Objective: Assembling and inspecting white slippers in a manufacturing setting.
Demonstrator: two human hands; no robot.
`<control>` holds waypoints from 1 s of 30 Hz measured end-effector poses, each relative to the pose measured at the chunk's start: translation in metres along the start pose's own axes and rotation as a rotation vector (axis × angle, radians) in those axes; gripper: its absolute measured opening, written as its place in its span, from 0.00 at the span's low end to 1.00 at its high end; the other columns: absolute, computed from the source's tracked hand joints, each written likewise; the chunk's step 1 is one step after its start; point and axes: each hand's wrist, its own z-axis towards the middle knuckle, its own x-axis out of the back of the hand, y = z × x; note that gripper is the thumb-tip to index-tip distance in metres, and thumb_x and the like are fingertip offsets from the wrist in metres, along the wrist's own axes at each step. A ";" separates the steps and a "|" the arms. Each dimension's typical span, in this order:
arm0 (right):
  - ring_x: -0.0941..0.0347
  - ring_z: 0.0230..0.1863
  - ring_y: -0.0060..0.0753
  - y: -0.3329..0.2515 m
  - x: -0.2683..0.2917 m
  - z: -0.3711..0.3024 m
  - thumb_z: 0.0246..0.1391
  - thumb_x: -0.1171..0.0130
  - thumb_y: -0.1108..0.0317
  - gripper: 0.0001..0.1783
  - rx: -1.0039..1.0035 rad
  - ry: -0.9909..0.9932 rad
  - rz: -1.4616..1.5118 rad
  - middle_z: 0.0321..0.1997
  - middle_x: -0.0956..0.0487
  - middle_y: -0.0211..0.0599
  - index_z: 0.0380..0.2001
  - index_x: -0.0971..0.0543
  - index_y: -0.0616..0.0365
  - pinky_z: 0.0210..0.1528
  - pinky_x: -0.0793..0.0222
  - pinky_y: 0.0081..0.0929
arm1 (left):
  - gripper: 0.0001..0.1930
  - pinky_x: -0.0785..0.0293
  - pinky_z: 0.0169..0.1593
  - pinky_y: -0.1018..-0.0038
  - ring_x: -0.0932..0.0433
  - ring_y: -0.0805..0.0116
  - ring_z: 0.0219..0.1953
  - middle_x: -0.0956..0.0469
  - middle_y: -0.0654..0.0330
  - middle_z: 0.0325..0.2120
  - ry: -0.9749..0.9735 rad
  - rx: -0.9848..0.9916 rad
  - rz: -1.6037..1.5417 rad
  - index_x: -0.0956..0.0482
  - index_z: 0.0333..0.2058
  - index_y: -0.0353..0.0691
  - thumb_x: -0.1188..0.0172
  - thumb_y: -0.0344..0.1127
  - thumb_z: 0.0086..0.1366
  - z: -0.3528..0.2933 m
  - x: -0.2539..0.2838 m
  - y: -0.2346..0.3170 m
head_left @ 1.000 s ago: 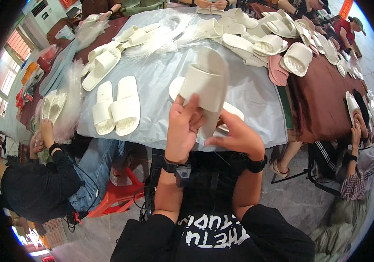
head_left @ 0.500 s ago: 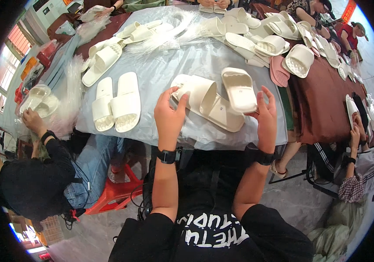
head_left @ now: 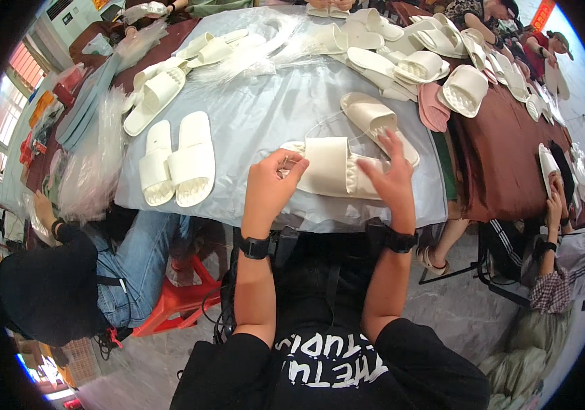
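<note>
A cream slide slipper [head_left: 326, 160] lies sideways on the table in front of me, its broad strap facing up. My left hand [head_left: 272, 181] is at its left end, fingertips pinched together; what they hold, if anything, is too small to make out. Over the slipper's right end is my right hand [head_left: 393, 181], fingers spread and nothing in them. Just behind that hand a second cream slipper [head_left: 367, 113] lies slanted on the table. A faint clear strand curves between the two slippers.
A pair of white slippers [head_left: 193, 160] stands at left on the grey-covered table [head_left: 251, 102]. Many more slippers are heaped at the back right, with a pink one [head_left: 433, 106] at the edge. Clear plastic bags [head_left: 98, 157] hang at left; co-workers sit on both sides.
My right hand has let go of the second slipper, which now lies behind it. The first slipper has turned more sideways. My left fingers have closed into a pinch.
</note>
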 end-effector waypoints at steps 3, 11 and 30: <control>0.29 0.70 0.54 -0.013 -0.010 -0.006 0.47 0.21 0.59 0.58 0.107 -0.073 -0.014 0.69 0.21 0.51 0.78 0.41 0.57 0.77 0.55 0.50 | 0.11 0.21 0.36 0.73 0.13 0.69 0.30 0.11 0.52 0.30 -0.097 -0.006 0.081 0.11 0.43 0.39 0.27 0.39 0.67 -0.002 -0.002 0.013; 0.21 0.58 0.44 -0.029 -0.016 0.003 0.57 0.34 0.79 0.37 0.050 0.081 0.261 0.61 0.17 0.43 0.71 0.29 0.55 0.60 0.28 0.38 | 0.11 0.38 0.27 0.80 0.34 0.86 0.22 0.14 0.66 0.27 0.003 -0.008 0.008 0.13 0.45 0.37 0.35 0.38 0.75 -0.003 0.007 0.018; 0.23 0.41 0.20 -0.096 -0.017 -0.014 0.74 0.39 0.68 0.10 -0.069 -0.093 0.983 0.44 0.13 0.34 0.45 0.15 0.64 0.45 0.27 0.23 | 0.13 0.35 0.33 0.80 0.26 0.82 0.28 0.19 0.66 0.25 -0.267 -0.063 -0.327 0.13 0.48 0.35 0.42 0.37 0.80 -0.015 -0.007 0.042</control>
